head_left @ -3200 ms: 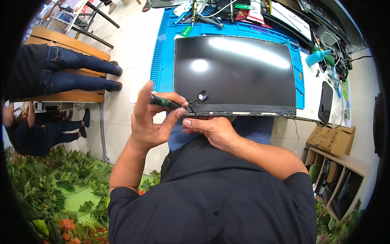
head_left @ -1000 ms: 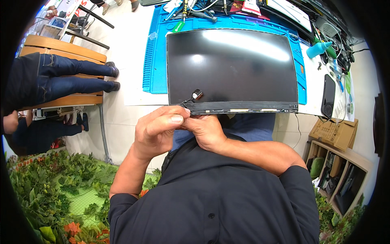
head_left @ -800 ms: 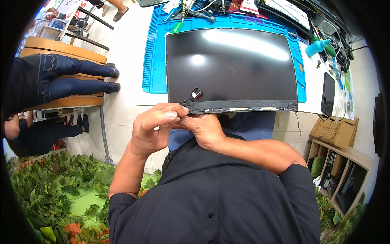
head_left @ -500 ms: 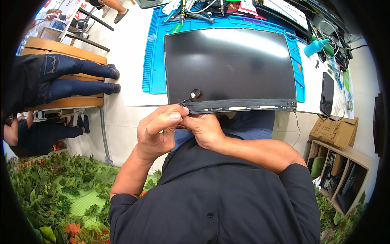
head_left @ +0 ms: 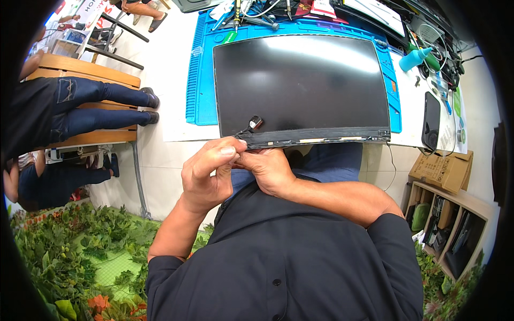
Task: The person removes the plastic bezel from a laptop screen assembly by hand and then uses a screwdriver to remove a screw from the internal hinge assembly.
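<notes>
**Both hands pinched at the near-left corner of a display panel**

While the dark display panel (head_left: pixel 301 83) lies flat on the blue work mat (head_left: pixel 201 69), its near edge overhanging the white bench (head_left: pixel 160 64), both hands are gathered at its near-left corner. The left hand (head_left: pixel 206 176) is curled, thumb and forefinger pressed together just at the end of the panel's bottom strip (head_left: pixel 316 140). The right hand (head_left: pixel 270 171) is tucked under that same edge, fingers closed against it; exactly what is pinched between them cannot be told. A thin cable with a small black connector (head_left: pixel 256 122) lies on the glass just beyond the fingertips.

For this step to be done well, the panel should be steadied by the right hand while only light, even force is applied by the left, kept parallel to the edge so that the glass is not flexed. The cable should be kept slack and clear of the pinch.

Farther off, hand tools (head_left: pixel 251 13) lie at the mat's far edge, a teal bottle (head_left: pixel 415 58) stands far right, and a dark phone (head_left: pixel 431 120) rests to the right.
</notes>
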The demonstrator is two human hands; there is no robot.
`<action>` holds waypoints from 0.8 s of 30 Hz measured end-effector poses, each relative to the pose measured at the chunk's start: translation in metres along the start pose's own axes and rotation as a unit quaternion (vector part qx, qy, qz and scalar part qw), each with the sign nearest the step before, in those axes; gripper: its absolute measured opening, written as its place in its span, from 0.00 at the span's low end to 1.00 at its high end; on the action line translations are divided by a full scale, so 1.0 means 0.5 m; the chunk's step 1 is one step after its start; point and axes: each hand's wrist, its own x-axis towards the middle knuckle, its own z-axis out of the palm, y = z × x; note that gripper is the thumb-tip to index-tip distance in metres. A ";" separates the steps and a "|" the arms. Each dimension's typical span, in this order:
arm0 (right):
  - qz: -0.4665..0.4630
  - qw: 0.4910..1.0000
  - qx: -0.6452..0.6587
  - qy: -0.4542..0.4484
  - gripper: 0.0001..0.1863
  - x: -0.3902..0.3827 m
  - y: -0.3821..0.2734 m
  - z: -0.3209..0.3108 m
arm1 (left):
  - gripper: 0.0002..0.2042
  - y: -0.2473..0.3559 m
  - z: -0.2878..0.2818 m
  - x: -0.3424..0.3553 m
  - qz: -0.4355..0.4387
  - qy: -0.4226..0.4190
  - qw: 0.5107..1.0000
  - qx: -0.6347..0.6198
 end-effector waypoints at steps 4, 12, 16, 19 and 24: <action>0.000 1.000 -0.003 -0.002 0.10 0.002 0.004 -0.003 | 0.25 -0.013 0.019 -0.007 0.009 0.084 0.996 -0.012; 0.010 1.000 -0.001 0.008 0.10 -0.003 -0.008 0.004 | 0.30 -0.012 0.001 -0.004 0.011 0.058 0.998 -0.005; -0.002 0.997 -0.060 0.041 0.12 -0.008 -0.008 0.005 | 0.34 0.003 -0.022 0.021 0.019 -0.003 1.000 -0.016; -0.001 0.999 -0.037 0.033 0.08 -0.006 -0.010 0.009 | 0.34 0.005 -0.049 0.026 0.014 -0.031 0.999 -0.017; 0.019 0.999 -0.032 -0.018 0.18 0.002 -0.006 0.008 | 0.37 0.012 -0.055 0.057 0.010 0.070 0.996 -0.061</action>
